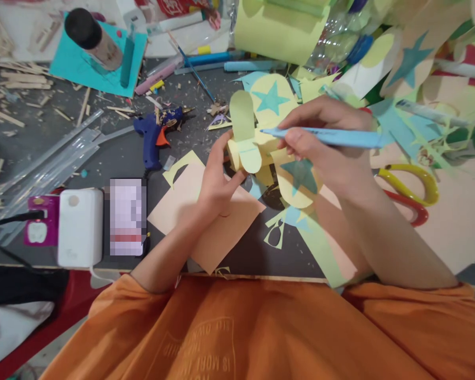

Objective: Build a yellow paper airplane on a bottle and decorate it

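A yellow paper craft (pixel 250 149) with rounded wing-like pieces is held at its lower left by my left hand (pixel 217 182), whose fingers wrap round its side. Blue stars mark two of its rounded parts, one at the top (pixel 271 98) and one at the lower right (pixel 300 177). My right hand (pixel 312 132) is closed on a light blue pen (pixel 340 137), its dark tip pointing left just over the middle of the craft. Whether the tip touches the paper I cannot tell. Peach paper sheets (pixel 214 221) lie under my left hand.
Left of the craft lies a blue glue gun (pixel 152 134), with a phone (pixel 127 217), a white power bank (pixel 80 227) and clear glue sticks (pixel 63 158) farther left. Yellow and red scissors (pixel 429 184) sit at the right. Behind stand a dark-capped bottle (pixel 95 39) and a yellow paper roll (pixel 281 31).
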{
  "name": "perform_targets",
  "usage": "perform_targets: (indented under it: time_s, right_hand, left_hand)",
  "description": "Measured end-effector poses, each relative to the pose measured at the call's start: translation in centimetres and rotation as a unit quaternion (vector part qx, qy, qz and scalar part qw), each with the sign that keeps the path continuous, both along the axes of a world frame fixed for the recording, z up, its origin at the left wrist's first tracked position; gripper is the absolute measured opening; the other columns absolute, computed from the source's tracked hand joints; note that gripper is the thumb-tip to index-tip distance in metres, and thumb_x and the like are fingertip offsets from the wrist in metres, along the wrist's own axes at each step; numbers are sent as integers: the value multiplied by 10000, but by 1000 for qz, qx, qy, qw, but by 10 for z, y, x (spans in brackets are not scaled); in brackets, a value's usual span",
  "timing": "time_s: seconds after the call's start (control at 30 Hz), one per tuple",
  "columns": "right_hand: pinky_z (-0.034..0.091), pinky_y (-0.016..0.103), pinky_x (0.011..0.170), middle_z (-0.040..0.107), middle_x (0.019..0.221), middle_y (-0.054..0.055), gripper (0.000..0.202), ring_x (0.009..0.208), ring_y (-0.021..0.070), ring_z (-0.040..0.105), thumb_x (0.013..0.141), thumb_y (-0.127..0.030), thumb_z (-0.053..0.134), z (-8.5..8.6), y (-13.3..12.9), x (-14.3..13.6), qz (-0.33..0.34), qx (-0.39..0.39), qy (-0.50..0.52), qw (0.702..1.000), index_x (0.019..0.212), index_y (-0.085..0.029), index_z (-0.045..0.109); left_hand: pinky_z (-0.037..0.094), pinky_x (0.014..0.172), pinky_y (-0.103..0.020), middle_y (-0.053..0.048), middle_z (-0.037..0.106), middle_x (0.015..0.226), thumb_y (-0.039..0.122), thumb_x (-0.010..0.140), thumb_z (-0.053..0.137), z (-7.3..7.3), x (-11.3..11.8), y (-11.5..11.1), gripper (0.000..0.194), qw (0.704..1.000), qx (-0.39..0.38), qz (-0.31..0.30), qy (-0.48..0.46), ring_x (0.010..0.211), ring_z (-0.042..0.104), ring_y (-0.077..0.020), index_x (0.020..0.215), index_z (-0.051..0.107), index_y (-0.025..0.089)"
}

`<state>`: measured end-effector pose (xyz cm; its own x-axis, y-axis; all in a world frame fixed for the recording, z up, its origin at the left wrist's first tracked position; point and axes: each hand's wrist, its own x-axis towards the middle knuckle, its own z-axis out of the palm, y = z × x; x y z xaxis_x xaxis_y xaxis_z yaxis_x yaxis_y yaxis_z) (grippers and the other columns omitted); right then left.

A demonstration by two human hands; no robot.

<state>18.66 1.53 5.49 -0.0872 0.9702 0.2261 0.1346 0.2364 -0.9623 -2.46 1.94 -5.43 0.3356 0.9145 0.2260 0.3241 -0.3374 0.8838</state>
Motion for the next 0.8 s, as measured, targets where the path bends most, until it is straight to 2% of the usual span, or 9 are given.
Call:
perform_targets:
  time_s: [0.17, 0.3, 0.4, 0.5, 0.67, 0.8]
  right_hand:
    - [491, 357, 603, 686, 771, -3, 44, 655, 188, 625, 906, -345, 698, -14, -6, -4, 16, -4, -26, 1000, 881, -311, 706]
    - [456, 325, 541, 622, 654, -25, 134, 562, 156, 561, 896, -391, 680, -28, -8, -5, -3, 32, -27, 999, 807, -290, 670]
    - [449, 327, 531, 595, 610, -22, 190, 560, 161, 562, 903, -440, 672, -29, -10, -5, -18, 29, -44, 998, 782, -294, 659]
    - [444, 321, 529, 591, 588, -27, 177, 563, 156, 571, 921, -421, 669, -28, -10, -6, -7, 31, -51, 998, 795, -297, 660]
    - [418, 275, 486, 540, 530, -60, 181, 509, 116, 541, 926, -356, 657, -31, -8, -9, -1, 100, -51, 994, 772, -268, 624]
    - [401, 253, 454, 567, 567, -63, 152, 483, 98, 515, 914, -324, 645, -34, -6, -10, -7, 124, -69, 990, 783, -256, 608]
  left_hand:
    - [469, 1141, -494, -109, 388, 1572, 597, 949, 552, 0, 1, 0, 682, 1000, 16, 11, -10, 1449, 453, -331, 1509, 237, 369]
    - [452, 1157, -500, -106, 367, 1584, 580, 933, 576, -2, -1, 1, 716, 1000, 16, 4, -9, 1475, 416, -343, 1518, 218, 375]
    - [442, 1167, -496, -110, 368, 1590, 550, 930, 591, -1, 0, 1, 733, 1000, 6, 4, -5, 1478, 411, -343, 1526, 206, 368]
    - [464, 1150, -473, -112, 374, 1595, 522, 933, 602, 1, 0, 0, 723, 1000, 7, 6, -6, 1472, 419, -334, 1523, 217, 359]
    - [449, 1166, -472, -91, 333, 1640, 536, 960, 549, -5, -3, 2, 720, 999, 29, -12, -4, 1480, 406, -323, 1555, 180, 366]
    - [430, 1181, -484, -97, 336, 1631, 567, 962, 550, -10, -5, 4, 752, 999, 45, -18, 3, 1481, 414, -328, 1563, 146, 369]
